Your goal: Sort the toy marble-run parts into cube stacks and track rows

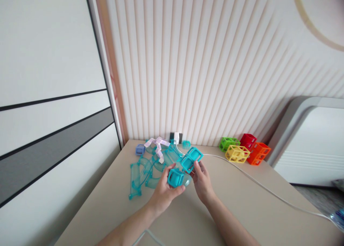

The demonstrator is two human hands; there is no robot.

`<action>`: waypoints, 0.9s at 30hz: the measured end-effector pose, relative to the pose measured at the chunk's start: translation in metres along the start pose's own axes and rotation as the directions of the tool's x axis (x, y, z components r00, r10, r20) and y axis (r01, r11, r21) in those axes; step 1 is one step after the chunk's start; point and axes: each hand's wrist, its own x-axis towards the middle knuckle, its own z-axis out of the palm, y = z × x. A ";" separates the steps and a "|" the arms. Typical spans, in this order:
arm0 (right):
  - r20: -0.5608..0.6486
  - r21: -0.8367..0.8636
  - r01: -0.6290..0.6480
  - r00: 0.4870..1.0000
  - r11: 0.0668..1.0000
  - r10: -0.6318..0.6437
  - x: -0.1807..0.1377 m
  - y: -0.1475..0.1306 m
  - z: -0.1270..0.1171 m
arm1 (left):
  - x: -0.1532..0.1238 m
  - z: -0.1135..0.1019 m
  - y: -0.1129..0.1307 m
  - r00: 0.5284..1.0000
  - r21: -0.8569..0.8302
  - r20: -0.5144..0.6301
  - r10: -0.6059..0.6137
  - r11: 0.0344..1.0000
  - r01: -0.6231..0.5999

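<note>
My left hand point(167, 188) is closed around a teal cube block point(175, 178) with open frame sides and something rounded inside. In my right hand point(202, 179) is a teal two-cell frame block point(191, 159), pinched near its lower right corner. Both blocks are held up over the table, close together, though I cannot tell whether they touch. Behind and left of my hands lies a pile of translucent teal tube pieces point(135, 179), partly hidden by the left hand and the blocks.
Pale purple angled pieces point(159, 144) and a blue cube point(140, 150) sit at the table's back left. Green point(229, 143), yellow point(237, 154), red point(247, 141) and orange point(258, 153) frame blocks stand back right. A white cable point(258, 181) runs across the table point(242, 210) from a wall plug point(176, 137).
</note>
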 end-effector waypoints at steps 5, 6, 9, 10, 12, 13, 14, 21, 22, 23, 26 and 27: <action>0.042 -0.015 0.009 0.999 1.000 -0.009 -0.003 0.006 -0.001 | 0.000 -0.006 -0.007 0.983 0.287 -0.028 0.183 0.943 -0.167; 0.042 -0.023 0.012 0.999 1.000 -0.011 -0.003 0.007 -0.001 | -0.001 -0.007 -0.008 0.979 0.326 -0.027 0.200 0.928 -0.180; 0.040 -0.039 0.018 0.999 0.999 -0.016 -0.004 0.008 -0.001 | -0.001 -0.006 -0.009 0.977 0.385 -0.029 0.212 0.904 -0.185; 0.039 -0.047 0.018 0.999 0.999 -0.016 -0.004 0.008 0.000 | -0.001 -0.006 -0.009 0.977 0.388 -0.036 0.210 0.904 -0.180; 0.037 -0.071 0.018 0.999 0.997 -0.016 -0.006 0.006 0.002 | 0.001 -0.006 -0.009 0.978 0.376 -0.051 0.202 0.911 -0.169; 0.035 -0.085 0.019 0.999 0.996 -0.016 -0.006 0.005 0.004 | 0.001 -0.006 -0.009 0.978 0.367 -0.059 0.201 0.915 -0.166; 0.034 -0.100 0.017 0.999 0.995 -0.013 -0.007 0.004 0.005 | 0.002 -0.007 -0.009 0.977 0.361 -0.068 0.202 0.918 -0.165; 0.021 -0.127 0.010 1.000 0.992 -0.007 -0.008 0.003 0.006 | 0.002 -0.009 -0.010 0.979 0.315 -0.038 0.198 0.933 -0.177; 0.022 -0.130 0.010 1.000 0.991 -0.007 -0.007 0.003 0.005 | 0.003 -0.009 -0.011 0.984 0.279 -0.045 0.172 0.948 -0.153; 0.024 -0.135 0.009 1.000 0.991 -0.006 -0.007 0.003 0.004 | 0.004 -0.010 -0.011 0.988 0.247 -0.065 0.139 0.962 -0.119; 0.036 -0.157 0.010 0.999 0.988 -0.005 -0.007 0.001 0.004 | 0.007 -0.012 -0.012 0.992 0.204 -0.109 0.064 0.978 -0.041; 0.042 -0.165 0.014 0.999 0.986 -0.007 -0.007 0.000 0.004 | 0.007 -0.012 -0.011 0.993 0.203 -0.099 0.057 0.979 -0.036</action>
